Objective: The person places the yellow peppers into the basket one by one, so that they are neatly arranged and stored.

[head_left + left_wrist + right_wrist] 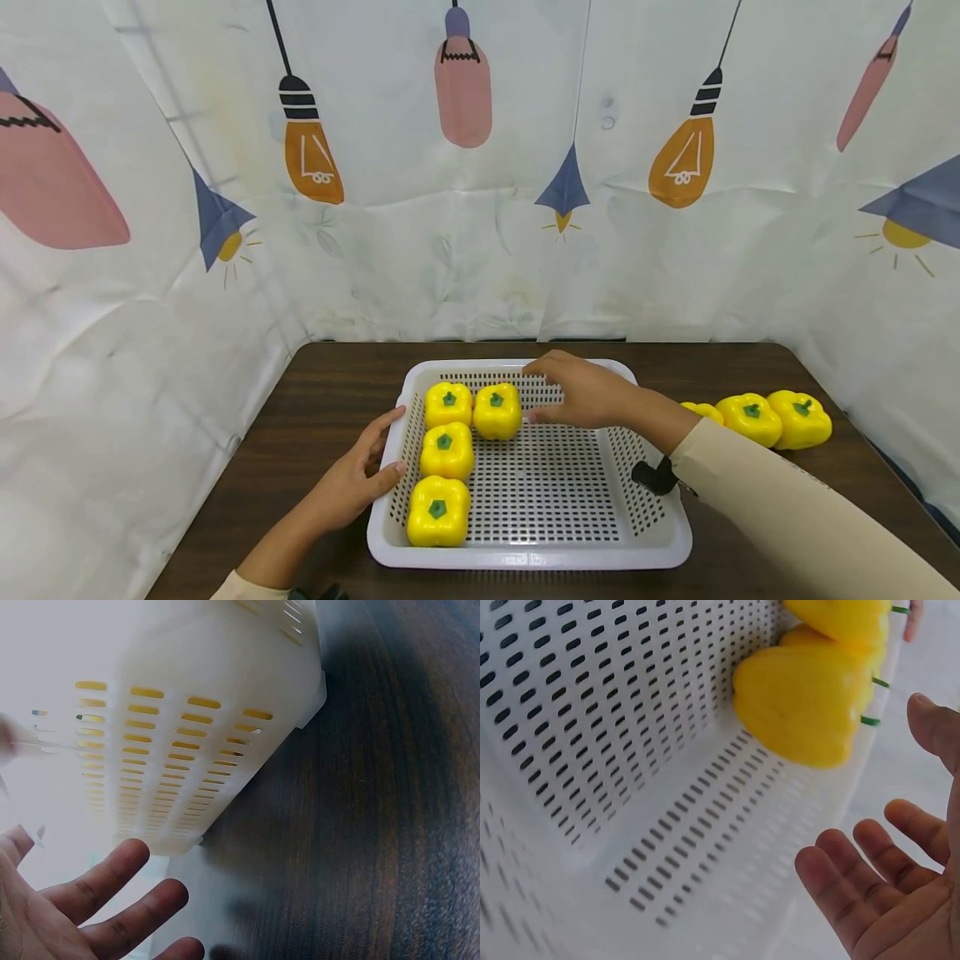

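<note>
A white perforated plastic basket on the table holds several yellow bell peppers with green stems. Three line its left side, and another pepper sits beside the rearmost one. Just right of that pepper, my right hand hovers over the basket with its fingers apart and holding nothing; the right wrist view shows a gap between the fingertips and the peppers. My left hand touches the basket's left rim, its fingers loosely extended. In the left wrist view, those fingers lie outside the slotted wall.
More yellow bell peppers lie on the dark wooden table to the right of the basket, one partly hidden by my right forearm. A white sheet printed with lamps hangs behind and around the table.
</note>
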Tool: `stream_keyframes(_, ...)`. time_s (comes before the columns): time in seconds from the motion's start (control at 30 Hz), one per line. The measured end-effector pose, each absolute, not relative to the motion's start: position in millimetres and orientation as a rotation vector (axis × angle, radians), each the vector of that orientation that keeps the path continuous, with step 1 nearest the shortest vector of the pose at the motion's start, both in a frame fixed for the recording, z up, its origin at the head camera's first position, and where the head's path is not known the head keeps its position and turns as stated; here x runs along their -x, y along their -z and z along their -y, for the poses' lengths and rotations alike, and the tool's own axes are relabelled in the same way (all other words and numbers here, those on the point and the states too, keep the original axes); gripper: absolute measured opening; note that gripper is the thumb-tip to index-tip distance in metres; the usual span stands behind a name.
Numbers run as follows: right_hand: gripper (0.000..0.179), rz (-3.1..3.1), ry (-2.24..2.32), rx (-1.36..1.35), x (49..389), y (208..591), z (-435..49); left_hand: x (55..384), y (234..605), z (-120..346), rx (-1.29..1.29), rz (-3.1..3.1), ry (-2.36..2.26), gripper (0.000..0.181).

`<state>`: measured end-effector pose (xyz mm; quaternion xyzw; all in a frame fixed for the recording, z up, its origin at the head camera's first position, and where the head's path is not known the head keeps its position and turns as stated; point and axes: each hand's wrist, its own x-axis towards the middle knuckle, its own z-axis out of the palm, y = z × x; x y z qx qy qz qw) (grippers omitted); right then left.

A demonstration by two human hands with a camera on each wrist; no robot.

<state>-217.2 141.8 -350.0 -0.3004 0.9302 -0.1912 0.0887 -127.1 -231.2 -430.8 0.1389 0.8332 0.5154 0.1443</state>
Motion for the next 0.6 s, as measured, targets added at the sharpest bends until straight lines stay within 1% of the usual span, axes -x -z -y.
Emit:
stream_keyframes(0.37,0.071,-2.794,0.660,0.844,213,325,-174,127,430,231,-0.405,-2.401,-1.489,0.076)
stream_keyframes(0.6,0.069,-2.828,0.674,0.850,212,321,-198,127,430,230,-0.408,-2.394,-1.500,0.076)
